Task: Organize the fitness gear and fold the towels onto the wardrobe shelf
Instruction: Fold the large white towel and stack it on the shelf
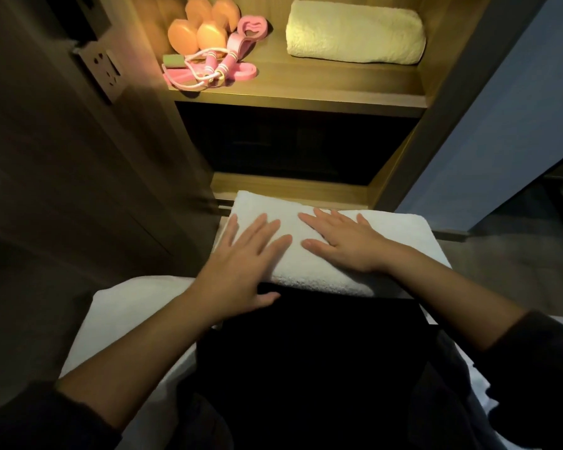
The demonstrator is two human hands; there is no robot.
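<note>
A folded white towel (pixel 400 241) lies across my lap in front of the wardrobe. My left hand (pixel 244 264) rests flat on its left part, fingers straight and spread. My right hand (pixel 342 238) lies flat on its middle, fingers straight. On the lit wardrobe shelf (pixel 322 86) a folded cream towel (pixel 355 32) sits at the right. At the shelf's left are two orange dumbbells (pixel 202 26), a pink skipping rope (pixel 208 68) and a pink resistance band (pixel 251 27).
Below the lit shelf is a dark open compartment (pixel 293 141). A wall socket plate (pixel 103 71) is on the left panel. White bedding (pixel 137 306) lies under me. A blue-grey wall (pixel 507 108) stands to the right.
</note>
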